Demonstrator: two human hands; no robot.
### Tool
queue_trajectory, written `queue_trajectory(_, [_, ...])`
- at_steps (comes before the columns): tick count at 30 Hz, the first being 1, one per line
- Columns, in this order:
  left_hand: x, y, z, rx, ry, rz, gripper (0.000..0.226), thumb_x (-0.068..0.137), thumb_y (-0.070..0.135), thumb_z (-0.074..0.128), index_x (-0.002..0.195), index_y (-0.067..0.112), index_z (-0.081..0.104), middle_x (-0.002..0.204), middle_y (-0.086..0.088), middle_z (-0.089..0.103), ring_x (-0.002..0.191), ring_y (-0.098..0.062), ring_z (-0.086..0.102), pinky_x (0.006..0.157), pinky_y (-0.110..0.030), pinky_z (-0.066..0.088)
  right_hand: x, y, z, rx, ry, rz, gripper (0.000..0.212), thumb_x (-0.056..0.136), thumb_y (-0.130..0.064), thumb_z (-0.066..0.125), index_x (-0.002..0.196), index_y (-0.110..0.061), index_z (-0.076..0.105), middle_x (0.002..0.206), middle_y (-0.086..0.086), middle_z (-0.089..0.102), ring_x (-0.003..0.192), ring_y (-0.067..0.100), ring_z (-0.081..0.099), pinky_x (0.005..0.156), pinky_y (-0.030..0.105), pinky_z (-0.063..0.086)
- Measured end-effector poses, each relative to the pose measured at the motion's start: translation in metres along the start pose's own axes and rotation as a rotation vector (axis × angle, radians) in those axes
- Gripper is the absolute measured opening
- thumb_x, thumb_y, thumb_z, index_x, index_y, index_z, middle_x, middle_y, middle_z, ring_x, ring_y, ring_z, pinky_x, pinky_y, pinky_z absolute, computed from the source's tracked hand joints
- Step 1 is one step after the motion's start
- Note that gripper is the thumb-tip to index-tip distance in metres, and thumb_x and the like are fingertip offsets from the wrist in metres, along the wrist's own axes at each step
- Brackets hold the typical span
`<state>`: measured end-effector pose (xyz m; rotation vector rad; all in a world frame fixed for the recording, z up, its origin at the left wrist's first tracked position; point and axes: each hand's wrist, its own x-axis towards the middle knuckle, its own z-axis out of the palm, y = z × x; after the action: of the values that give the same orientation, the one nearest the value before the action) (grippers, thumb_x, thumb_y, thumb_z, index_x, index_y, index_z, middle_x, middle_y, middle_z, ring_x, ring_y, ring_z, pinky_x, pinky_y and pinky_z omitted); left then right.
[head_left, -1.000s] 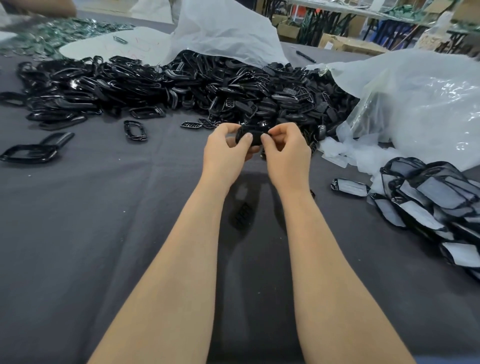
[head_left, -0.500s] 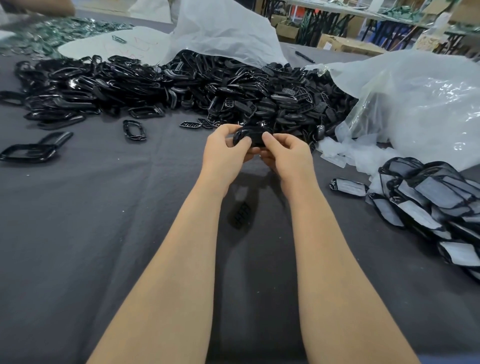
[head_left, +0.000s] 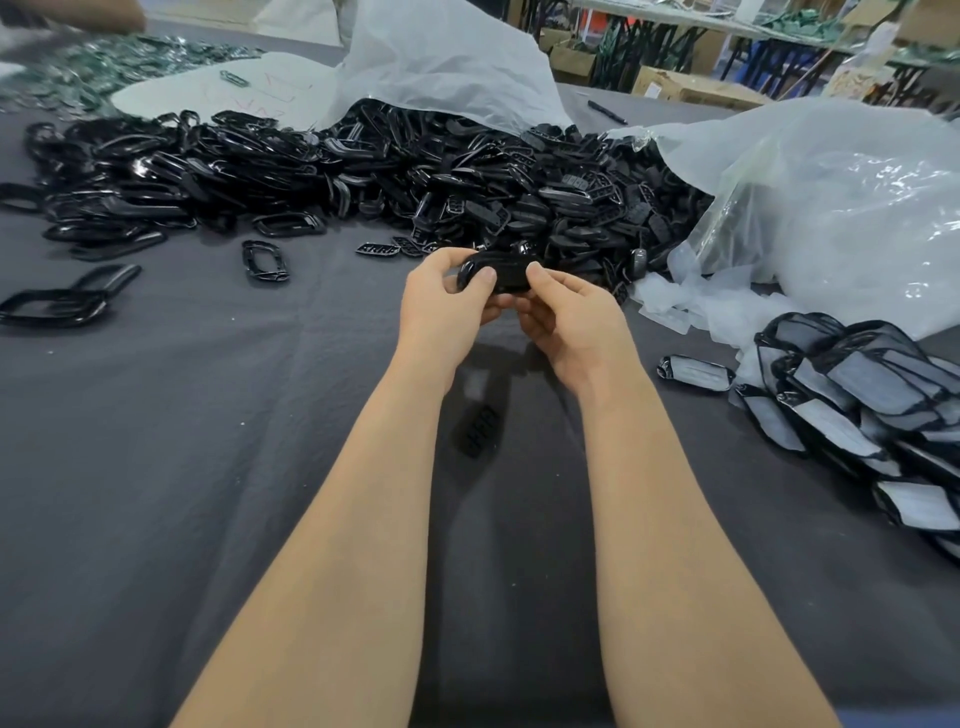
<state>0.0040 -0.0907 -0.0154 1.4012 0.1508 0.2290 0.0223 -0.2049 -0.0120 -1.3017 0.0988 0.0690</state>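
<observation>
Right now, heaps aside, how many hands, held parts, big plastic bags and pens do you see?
Hands: 2, left hand, right hand
Held black part: 1
Big bags: 2, white bag, clear bag
Pen: 1
Total: 6

We are seeing only the glossy top of the black part: the left hand and the right hand are covering its two ends and its underside, so we are not making out its full shape. The heap of black pieces is running under the white bag (how far, we cannot tell). The stack of film-covered pieces is running off the right edge, and the greenish pile at the far left is blurring into a smear.
</observation>
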Motion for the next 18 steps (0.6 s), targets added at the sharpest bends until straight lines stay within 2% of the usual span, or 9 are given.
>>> queue_trajectory(4, [0.0001, 0.0002, 0.0006, -0.003, -0.019, 0.008, 0.020, 0.095, 0.007, 0.056, 0.113, 0.015, 0.056, 0.094, -0.003, 0.063, 0.068, -0.004, 0.069, 0.068, -0.018, 0.056, 0.0002, 0.0011, -0.0004, -0.028, 0.016, 0.005, 0.014, 0.095, -0.013, 0.057, 0.083, -0.008, 0.065, 0.067, 0.001, 0.062, 0.053, 0.004, 0.056, 0.053, 0.016, 0.048])
queue_trajectory(7, [0.0007, 0.0005, 0.0004, -0.016, -0.043, 0.003, 0.021, 0.096, 0.010, 0.057, 0.116, 0.015, 0.055, 0.100, -0.007, 0.061, 0.072, -0.006, 0.068, 0.071, -0.020, 0.057, 0.0007, 0.0015, 0.0002, -0.018, 0.020, 0.001, 0.015, 0.094, -0.012, 0.058, 0.082, -0.008, 0.065, 0.066, 0.001, 0.061, 0.053, 0.005, 0.055, 0.052, 0.016, 0.048])
queue_trajectory(10, [0.0000, 0.0018, 0.0009, -0.065, -0.087, -0.023, 0.028, 0.096, 0.011, 0.057, 0.123, 0.009, 0.054, 0.096, -0.004, 0.063, 0.075, -0.008, 0.068, 0.074, -0.022, 0.057, 0.0002, 0.0007, 0.0001, 0.021, 0.017, 0.000, 0.015, 0.094, -0.011, 0.058, 0.081, -0.007, 0.064, 0.063, 0.001, 0.059, 0.051, 0.004, 0.054, 0.050, 0.015, 0.047])
queue_trajectory(12, [-0.0006, 0.0021, 0.0015, -0.070, -0.088, -0.021, 0.023, 0.095, 0.008, 0.057, 0.118, 0.011, 0.055, 0.090, -0.002, 0.065, 0.073, -0.007, 0.069, 0.073, -0.021, 0.057, -0.0006, 0.0011, 0.0000, -0.004, 0.040, -0.026, 0.016, 0.094, -0.010, 0.058, 0.079, -0.009, 0.064, 0.062, 0.000, 0.059, 0.050, 0.003, 0.054, 0.051, 0.015, 0.047])
queue_trajectory(14, [-0.0006, 0.0008, 0.0017, 0.013, -0.052, -0.006, 0.016, 0.094, 0.005, 0.056, 0.107, 0.015, 0.058, 0.088, -0.002, 0.068, 0.073, -0.008, 0.071, 0.072, -0.022, 0.058, 0.0007, 0.0036, 0.0005, -0.208, 0.113, -0.113, 0.014, 0.093, -0.013, 0.059, 0.081, -0.009, 0.065, 0.066, -0.001, 0.062, 0.055, 0.003, 0.057, 0.056, 0.018, 0.049])
queue_trajectory(16, [0.0003, -0.0022, 0.0015, 0.126, -0.010, 0.005, 0.012, 0.094, 0.006, 0.056, 0.097, 0.017, 0.061, 0.090, -0.005, 0.070, 0.076, -0.012, 0.072, 0.075, -0.027, 0.059, 0.0019, 0.0061, 0.0026, -0.491, 0.189, -0.238, 0.012, 0.093, -0.018, 0.059, 0.087, -0.009, 0.066, 0.072, -0.001, 0.064, 0.068, 0.011, 0.063, 0.068, 0.024, 0.051])
queue_trajectory(17, [0.0003, -0.0032, 0.0012, 0.159, 0.004, 0.008, 0.011, 0.094, 0.008, 0.057, 0.093, 0.018, 0.060, 0.091, -0.005, 0.071, 0.076, -0.013, 0.073, 0.075, -0.029, 0.059, 0.0018, 0.0066, 0.0040, -0.581, 0.215, -0.289, 0.012, 0.092, -0.020, 0.059, 0.088, -0.010, 0.065, 0.075, 0.000, 0.064, 0.075, 0.015, 0.064, 0.072, 0.022, 0.050])
queue_trajectory(18, [0.0001, -0.0036, 0.0009, 0.175, 0.009, 0.013, 0.011, 0.094, 0.010, 0.058, 0.090, 0.019, 0.060, 0.090, -0.005, 0.071, 0.074, -0.013, 0.073, 0.072, -0.028, 0.059, 0.0013, 0.0066, 0.0049, -0.634, 0.235, -0.327, 0.010, 0.092, -0.021, 0.059, 0.088, -0.012, 0.063, 0.077, 0.000, 0.064, 0.078, 0.016, 0.063, 0.070, 0.014, 0.046])
